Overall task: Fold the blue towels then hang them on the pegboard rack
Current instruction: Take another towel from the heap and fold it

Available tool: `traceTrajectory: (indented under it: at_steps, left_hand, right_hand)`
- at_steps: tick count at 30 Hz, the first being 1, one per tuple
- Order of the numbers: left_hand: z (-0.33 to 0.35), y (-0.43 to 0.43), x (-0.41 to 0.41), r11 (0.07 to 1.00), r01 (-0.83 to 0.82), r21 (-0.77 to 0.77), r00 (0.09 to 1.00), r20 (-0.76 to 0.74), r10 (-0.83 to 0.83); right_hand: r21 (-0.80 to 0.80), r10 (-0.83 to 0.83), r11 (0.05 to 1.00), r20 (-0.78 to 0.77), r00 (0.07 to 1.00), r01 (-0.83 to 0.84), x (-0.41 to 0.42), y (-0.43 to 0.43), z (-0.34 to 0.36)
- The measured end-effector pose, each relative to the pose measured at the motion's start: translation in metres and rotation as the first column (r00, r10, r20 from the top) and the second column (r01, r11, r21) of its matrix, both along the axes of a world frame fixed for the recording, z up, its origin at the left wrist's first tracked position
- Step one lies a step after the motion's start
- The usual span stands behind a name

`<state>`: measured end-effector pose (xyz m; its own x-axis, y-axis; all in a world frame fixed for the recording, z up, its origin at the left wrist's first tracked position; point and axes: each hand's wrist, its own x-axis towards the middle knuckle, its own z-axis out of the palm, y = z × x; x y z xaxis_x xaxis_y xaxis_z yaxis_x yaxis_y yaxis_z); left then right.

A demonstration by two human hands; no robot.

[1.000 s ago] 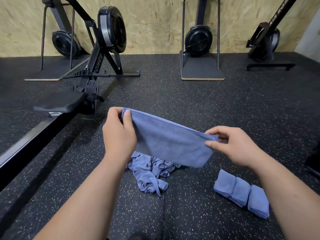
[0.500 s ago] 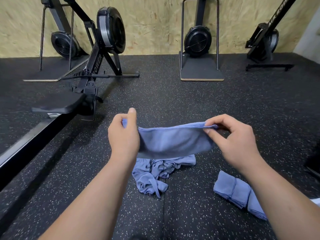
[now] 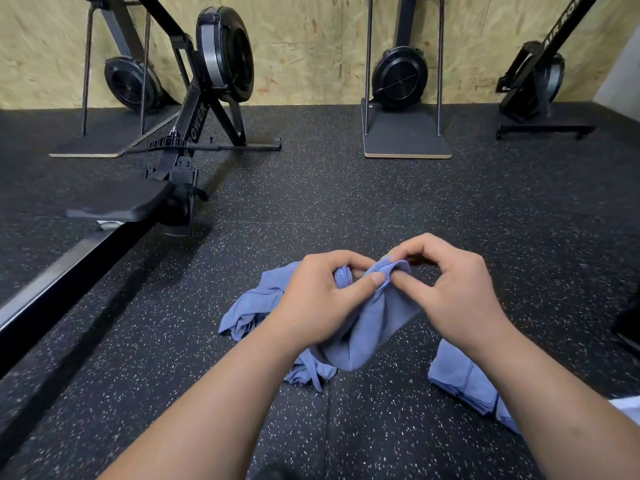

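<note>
Fingers (image 3: pixel 363 287) of the left hand (image 3: pixel 318 303) and of the right hand (image 3: pixel 457 292) are curled and pinch the top edge of one blue towel (image 3: pixel 370 327), the thumbs nearly touching. The two hands sit close together, and the cloth is bunched between them and hangs in a loose fold above the floor (image 3: pixel 450 209).

Far left of the towel, a black rower (image 3: pixel 214 74) stands with its rail (image 3: pixel 62 282) running toward the lower left and its seat (image 3: pixel 121 202) on that rail. Just left of the towel, partly behind the left hand, a crumpled pile (image 3: pixel 252 306) of blue towels lies on the floor, its lower part showing under the left wrist. Just right of the towel, below the right forearm, a stack (image 3: pixel 460 375) of folded blue towels rests on the floor, partly hidden by that arm. Beyond the towel, against the chipboard wall (image 3: pixel 311 46), stand a fan unit (image 3: pixel 400 77) on a flat base and, further right, another black machine (image 3: pixel 536 84).
</note>
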<state>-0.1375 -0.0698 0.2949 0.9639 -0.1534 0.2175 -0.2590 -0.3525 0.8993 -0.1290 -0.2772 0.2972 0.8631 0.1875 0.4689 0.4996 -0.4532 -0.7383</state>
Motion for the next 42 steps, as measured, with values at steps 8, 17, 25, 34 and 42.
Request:
traceTrajectory:
  at_steps: [8, 17, 25, 34, 42]
  left_hand:
    - [-0.002, 0.001, 0.005, 0.996, -0.061, -0.072, 0.994, -0.094, 0.054]
    - [-0.001, 0.0, 0.006, 0.962, -0.186, -0.2, 0.97, -0.191, 0.148]
    - [0.003, -0.001, 0.0, 0.982, -0.058, -0.18, 0.987, -0.155, 0.03]
    - [0.001, 0.001, 0.0, 0.987, -0.01, -0.158, 0.988, -0.154, -0.015]
    - [0.0, 0.0, 0.003, 0.985, -0.018, -0.173, 0.988, -0.152, -0.009]
  right_hand:
    - [0.024, -0.039, 0.999, 0.09, 0.995, 0.037, 0.007, 0.002, -0.006]
    - [0.117, -0.013, 0.993, -0.101, 0.995, 0.025, 0.007, 0.005, -0.01]
    - [0.118, -0.034, 0.992, -0.129, 0.991, 0.05, 0.006, 0.005, -0.01]
    - [-0.021, -0.016, 1.0, -0.097, 0.995, 0.014, 0.011, -0.004, -0.006]
    - [-0.035, -0.06, 0.998, -0.125, 0.99, 0.056, 0.014, -0.006, -0.011]
